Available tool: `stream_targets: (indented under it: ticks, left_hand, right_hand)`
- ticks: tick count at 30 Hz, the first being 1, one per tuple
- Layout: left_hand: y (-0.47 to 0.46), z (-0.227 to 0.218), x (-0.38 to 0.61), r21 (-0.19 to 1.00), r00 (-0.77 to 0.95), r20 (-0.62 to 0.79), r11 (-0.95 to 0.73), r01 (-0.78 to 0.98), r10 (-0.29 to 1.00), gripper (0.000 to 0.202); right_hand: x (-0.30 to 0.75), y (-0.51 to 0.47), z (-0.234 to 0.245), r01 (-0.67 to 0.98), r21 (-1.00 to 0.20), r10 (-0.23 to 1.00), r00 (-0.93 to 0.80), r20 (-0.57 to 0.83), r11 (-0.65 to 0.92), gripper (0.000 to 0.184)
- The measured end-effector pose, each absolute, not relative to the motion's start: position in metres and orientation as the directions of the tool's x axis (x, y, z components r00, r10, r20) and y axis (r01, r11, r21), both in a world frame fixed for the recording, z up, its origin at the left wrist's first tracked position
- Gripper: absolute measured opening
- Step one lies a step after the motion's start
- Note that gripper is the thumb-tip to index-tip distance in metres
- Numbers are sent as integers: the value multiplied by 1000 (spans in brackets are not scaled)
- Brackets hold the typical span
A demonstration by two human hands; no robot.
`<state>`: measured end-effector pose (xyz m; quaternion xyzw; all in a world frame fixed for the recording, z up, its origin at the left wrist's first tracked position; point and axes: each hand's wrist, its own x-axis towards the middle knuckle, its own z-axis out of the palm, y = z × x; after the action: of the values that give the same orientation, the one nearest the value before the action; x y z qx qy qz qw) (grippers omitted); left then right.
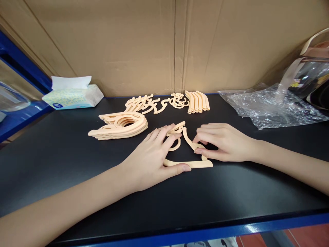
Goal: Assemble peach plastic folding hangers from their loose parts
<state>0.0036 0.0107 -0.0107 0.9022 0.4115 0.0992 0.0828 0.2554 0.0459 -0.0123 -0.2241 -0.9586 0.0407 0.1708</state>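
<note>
Your left hand (151, 156), thumb and fingers apart, rests over smooth, pale-peach hanger parts (200, 164) on the black table (231, 195). Your right hand (218, 142) pinches one curved bar (188, 138). One hanger stack (120, 132) and one tissue pack (72, 96) lie farther left.

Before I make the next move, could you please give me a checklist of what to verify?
1. Left hand touching straight piece: ok.
2. Right hand on curved piece: ok, held.
3. Those two pieces locked together: cannot tell, right hand partly covers the curved one.
4. Stack tidy: ok, piled flat.
5. Bag away from right hand: ok, apart.
</note>
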Motion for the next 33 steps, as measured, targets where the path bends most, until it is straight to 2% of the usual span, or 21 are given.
stream_targets:
  ticks: [20,25,33]
  left_hand:
    - [11,-9,4,248,671,98,-671,699,735,69]
    - [11,-11,3,248,656,145,-669,700,741,68]
    - [10,-9,4,240,643,83,-641,729,762,72]
  right_hand:
    - [256,46,-13,445,-128,463,-835,297,886,25]
    - [255,47,-14,462,-95,465,-821,331,882,25]
    - [256,48,-13,436,-75,433,-830,351,897,25]
